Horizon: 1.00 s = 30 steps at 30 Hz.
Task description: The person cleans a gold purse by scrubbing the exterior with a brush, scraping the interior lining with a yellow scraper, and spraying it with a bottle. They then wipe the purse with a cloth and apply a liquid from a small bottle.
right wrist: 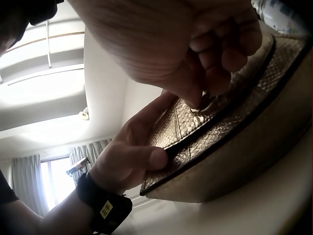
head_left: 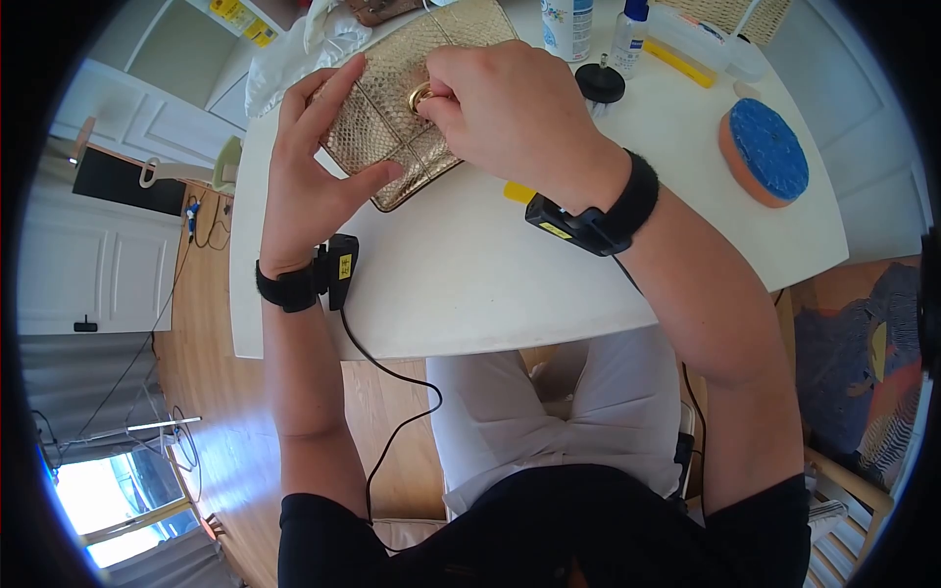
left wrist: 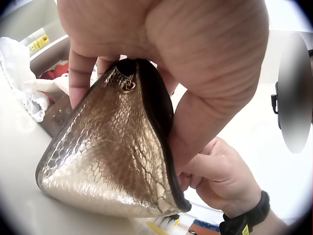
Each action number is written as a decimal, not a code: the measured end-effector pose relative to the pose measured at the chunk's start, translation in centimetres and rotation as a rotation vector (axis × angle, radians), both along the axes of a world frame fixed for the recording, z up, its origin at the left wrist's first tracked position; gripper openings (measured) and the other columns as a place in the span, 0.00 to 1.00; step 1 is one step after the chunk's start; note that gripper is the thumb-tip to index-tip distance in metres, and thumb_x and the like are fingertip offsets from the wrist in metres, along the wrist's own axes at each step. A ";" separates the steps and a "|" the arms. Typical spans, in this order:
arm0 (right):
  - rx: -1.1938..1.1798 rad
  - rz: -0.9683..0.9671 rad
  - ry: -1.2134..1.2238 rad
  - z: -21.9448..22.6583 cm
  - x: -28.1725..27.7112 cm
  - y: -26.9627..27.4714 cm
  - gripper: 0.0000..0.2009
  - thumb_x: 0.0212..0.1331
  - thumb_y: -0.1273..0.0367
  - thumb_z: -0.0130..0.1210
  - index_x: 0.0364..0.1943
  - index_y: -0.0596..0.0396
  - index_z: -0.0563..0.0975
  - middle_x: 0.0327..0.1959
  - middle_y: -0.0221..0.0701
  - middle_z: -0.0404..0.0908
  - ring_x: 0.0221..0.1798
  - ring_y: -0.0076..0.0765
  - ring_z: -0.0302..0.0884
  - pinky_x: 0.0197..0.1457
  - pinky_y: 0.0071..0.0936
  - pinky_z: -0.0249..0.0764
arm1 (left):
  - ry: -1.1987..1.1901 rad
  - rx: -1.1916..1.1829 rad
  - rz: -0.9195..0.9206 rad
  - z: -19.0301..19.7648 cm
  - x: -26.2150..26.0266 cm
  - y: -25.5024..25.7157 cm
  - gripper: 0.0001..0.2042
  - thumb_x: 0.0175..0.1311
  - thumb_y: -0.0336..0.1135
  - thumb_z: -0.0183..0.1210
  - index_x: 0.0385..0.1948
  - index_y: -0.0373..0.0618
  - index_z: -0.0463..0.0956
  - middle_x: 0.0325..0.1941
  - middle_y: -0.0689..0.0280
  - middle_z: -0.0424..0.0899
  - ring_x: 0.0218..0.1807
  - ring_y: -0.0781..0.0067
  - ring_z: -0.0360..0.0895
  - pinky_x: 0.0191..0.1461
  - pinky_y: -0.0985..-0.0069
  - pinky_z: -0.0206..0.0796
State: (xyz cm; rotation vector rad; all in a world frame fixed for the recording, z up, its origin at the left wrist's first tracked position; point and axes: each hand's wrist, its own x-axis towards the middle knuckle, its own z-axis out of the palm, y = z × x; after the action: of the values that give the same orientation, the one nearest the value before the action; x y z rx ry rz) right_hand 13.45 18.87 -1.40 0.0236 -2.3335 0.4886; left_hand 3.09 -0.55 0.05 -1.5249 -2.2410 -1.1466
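Note:
A gold snakeskin-textured bag (head_left: pixel 392 73) with dark edging stands at the table's far side, its triangular end panel (left wrist: pixel 112 161) and a small ring (left wrist: pixel 128 87) showing in the left wrist view. My left hand (head_left: pixel 316 167) grips the bag's left end, thumb on the near face and fingers over the top. With thumb and fingertips my right hand (head_left: pixel 524 113) pinches a round gold clasp (head_left: pixel 420 96) at the middle of the front. In the right wrist view the clasp (right wrist: pixel 199 108) is partly covered by the right thumb.
Behind the bag lie white cloth (head_left: pixel 294 73) and a brown item (head_left: pixel 377 10). To the right are a spray can (head_left: pixel 567 29), a blue-capped bottle (head_left: pixel 630 39), a black round stand (head_left: pixel 600 83), a clear box (head_left: pixel 686 44) and a blue-topped orange sponge (head_left: pixel 767 152) on the white table (head_left: pixel 470 284).

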 end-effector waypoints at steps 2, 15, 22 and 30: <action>0.001 -0.006 -0.016 0.0 0.0 -0.1 0.07 0.52 0.65 0.64 0.25 0.53 0.82 0.23 0.37 0.83 0.32 0.46 0.85 0.32 0.43 0.79 | 0.015 -0.013 0.017 0.0 0.0 0.0 0.46 0.36 0.25 0.77 0.69 0.54 0.73 0.64 0.63 0.71 0.60 0.67 0.75 0.60 0.72 0.70; -0.068 -0.007 -0.053 -0.2 -0.2 -0.2 0.11 0.57 0.63 0.59 0.24 0.55 0.83 0.22 0.41 0.83 0.29 0.49 0.85 0.33 0.44 0.80 | 0.008 -0.008 0.009 -0.2 -0.3 -0.1 0.46 0.36 0.26 0.78 0.69 0.55 0.73 0.63 0.64 0.71 0.58 0.69 0.74 0.57 0.73 0.69; -0.081 -0.065 -0.056 -0.4 -0.4 -0.4 0.15 0.59 0.61 0.61 0.19 0.55 0.81 0.19 0.40 0.81 0.24 0.50 0.80 0.30 0.42 0.77 | -0.010 0.016 -0.013 -0.1 0.0 0.1 0.46 0.36 0.24 0.77 0.68 0.54 0.73 0.64 0.62 0.71 0.61 0.66 0.74 0.62 0.70 0.70; -0.201 -0.029 -0.219 0.2 -0.4 -0.6 0.16 0.60 0.63 0.51 0.23 0.58 0.83 0.23 0.45 0.83 0.29 0.54 0.83 0.37 0.47 0.81 | -0.025 0.011 -0.022 0.0 0.2 0.0 0.45 0.37 0.23 0.76 0.68 0.52 0.73 0.64 0.60 0.70 0.63 0.63 0.74 0.66 0.68 0.70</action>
State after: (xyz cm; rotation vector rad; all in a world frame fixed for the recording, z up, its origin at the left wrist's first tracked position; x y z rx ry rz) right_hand 13.05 18.23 -1.15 -0.1667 -2.4809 0.7411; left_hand 3.28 -0.50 0.09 -1.5437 -2.2355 -1.1878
